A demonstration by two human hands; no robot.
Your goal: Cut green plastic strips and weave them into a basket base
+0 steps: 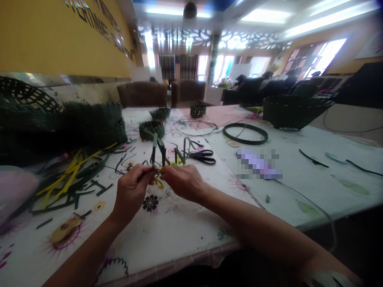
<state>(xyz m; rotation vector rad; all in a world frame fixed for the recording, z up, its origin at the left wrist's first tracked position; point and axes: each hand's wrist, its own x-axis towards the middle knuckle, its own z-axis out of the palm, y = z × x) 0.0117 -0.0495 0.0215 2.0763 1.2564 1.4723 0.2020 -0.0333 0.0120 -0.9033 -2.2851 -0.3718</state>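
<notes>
My left hand (131,191) and my right hand (182,181) meet over the table's near middle, fingers pinched on a small piece of woven dark green strips (163,153). Several strip ends stand up from it, and yellow strips (160,183) show beside and below the fingers. The part between my fingertips is mostly hidden. Just beyond my right hand lie black-handled scissors (205,156). A black flower figure (150,203) shows on the table between my forearms.
Green and yellow strips (72,175) lie at left near a dark woven heap (92,123). Small green baskets (152,130), a coiled ring (245,133), a large basket (296,112) and a blurred purple object (257,163) stand or lie farther out. People sit in the background.
</notes>
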